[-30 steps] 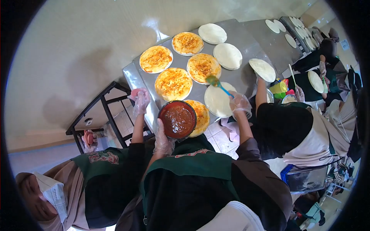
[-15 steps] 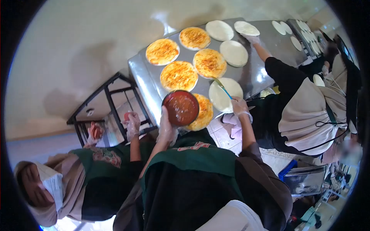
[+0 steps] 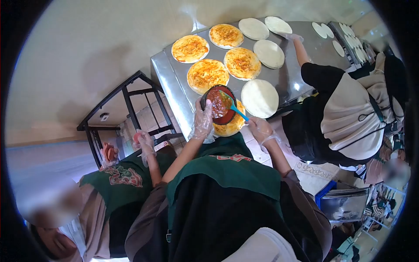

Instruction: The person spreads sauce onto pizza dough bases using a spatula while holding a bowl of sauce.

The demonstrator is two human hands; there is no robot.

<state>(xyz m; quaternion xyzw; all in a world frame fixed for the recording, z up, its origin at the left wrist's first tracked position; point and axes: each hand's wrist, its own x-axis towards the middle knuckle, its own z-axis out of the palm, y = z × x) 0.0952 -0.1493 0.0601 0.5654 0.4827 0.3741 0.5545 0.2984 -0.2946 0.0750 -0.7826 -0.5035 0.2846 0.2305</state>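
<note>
My left hand (image 3: 202,123), in a clear plastic glove, grips a dark bowl (image 3: 224,118) of red sauce and tilts it. Its rim overlaps a sauced dough round (image 3: 233,126) at the table's near edge. In my gloved right hand (image 3: 261,130) is the blue handle of a spatula (image 3: 240,113), whose head dips into the sauce. Just right of the bowl lies a plain dough round (image 3: 259,98). Beyond are several sauced rounds, one of them (image 3: 207,75) close behind the bowl, and another plain round (image 3: 269,54).
A metal table (image 3: 168,72) carries the rounds. At left, a co-worker's gloved hands (image 3: 145,142) hold pinkish pieces near a black metal frame (image 3: 127,97). On the right, another co-worker's hand (image 3: 294,37) touches a plain round (image 3: 278,25). A blue-edged container (image 3: 342,204) stands lower right.
The spatula has moved from above the dough rounds into the bowl, which is now more tilted. The co-worker at right has laid a plain round at the table's far side.
</note>
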